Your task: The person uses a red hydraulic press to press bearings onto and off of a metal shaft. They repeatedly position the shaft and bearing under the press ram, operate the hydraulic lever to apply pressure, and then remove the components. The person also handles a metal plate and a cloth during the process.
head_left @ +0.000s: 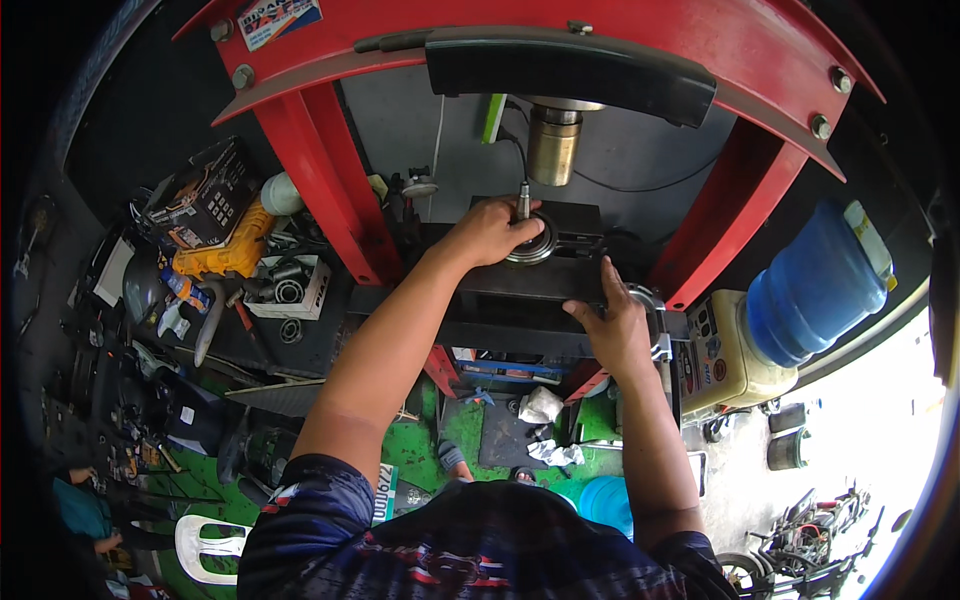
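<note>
My left hand [497,232] grips a round metal part [532,250] with a slim shaft [523,202] standing up from it. Its thumb lies across the top; some fingers are hidden behind. The part rests on the dark steel plates [500,272] of a red hydraulic press. My right hand [617,322] is at the right end of the plates, thumb and fingers apart, holding nothing I can see. Right beside it is a shiny round metal piece [652,298], partly covered. Above and slightly right of the part hangs the brass-coloured press ram [553,150], apart from it.
The red press frame [325,180] rises on both sides, with a black padded bar [570,75] across it. Boxes, a yellow case [225,250], a hammer [245,318] and a white box of metal parts [290,287] crowd the left. A blue water jug [815,285] stands right.
</note>
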The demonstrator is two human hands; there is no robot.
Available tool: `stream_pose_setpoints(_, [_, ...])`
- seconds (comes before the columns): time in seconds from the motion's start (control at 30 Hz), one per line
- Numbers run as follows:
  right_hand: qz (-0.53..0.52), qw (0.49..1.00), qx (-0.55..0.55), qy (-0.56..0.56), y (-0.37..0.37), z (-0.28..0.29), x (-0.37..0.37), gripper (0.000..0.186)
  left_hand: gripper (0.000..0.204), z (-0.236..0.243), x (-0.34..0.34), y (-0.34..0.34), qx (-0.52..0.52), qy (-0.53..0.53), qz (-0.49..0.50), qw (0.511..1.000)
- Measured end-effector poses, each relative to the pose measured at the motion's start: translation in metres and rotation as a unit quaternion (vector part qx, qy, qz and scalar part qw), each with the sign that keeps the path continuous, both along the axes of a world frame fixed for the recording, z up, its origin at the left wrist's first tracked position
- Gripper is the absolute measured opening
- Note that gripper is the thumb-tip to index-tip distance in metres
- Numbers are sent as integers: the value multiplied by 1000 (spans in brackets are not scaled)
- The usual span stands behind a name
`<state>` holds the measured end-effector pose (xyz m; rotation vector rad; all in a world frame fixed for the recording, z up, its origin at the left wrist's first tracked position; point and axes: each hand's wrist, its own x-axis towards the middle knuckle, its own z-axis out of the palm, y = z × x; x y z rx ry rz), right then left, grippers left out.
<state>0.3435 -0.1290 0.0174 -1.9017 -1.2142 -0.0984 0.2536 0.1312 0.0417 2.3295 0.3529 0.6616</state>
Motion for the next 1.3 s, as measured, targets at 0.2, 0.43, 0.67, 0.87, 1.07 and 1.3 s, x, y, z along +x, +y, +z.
stream_pose_setpoints(0.2, [50,993,-24,108,-2,13,-10,107,60,25,-20,-4,33,92,14,995])
stream_pose_setpoints(0.43, [5,932,146,331,-11,-18,-3,98,70,-25,-114,-57,-219,-317,134,913])
stream_pose_setpoints(0.67, [-17,959,145,242,26,-42,-21,87,61,-94,-81,-85,124,-129,345,921])
stream_pose_setpoints(0.87, [-96,954,171,227,32,-45,-28,89,39,-92,-59,-70,84,-185,376,904])
stream_pose_setpoints(1.07, [-109,947,213,213,45,-51,-25,88,40,-88,-50,-85,-42,-158,438,884])
stream_pose_setpoints(1.3, [-107,933,248,239,51,-52,-30,79,36,-94,-50,-85,-22,-168,453,875])
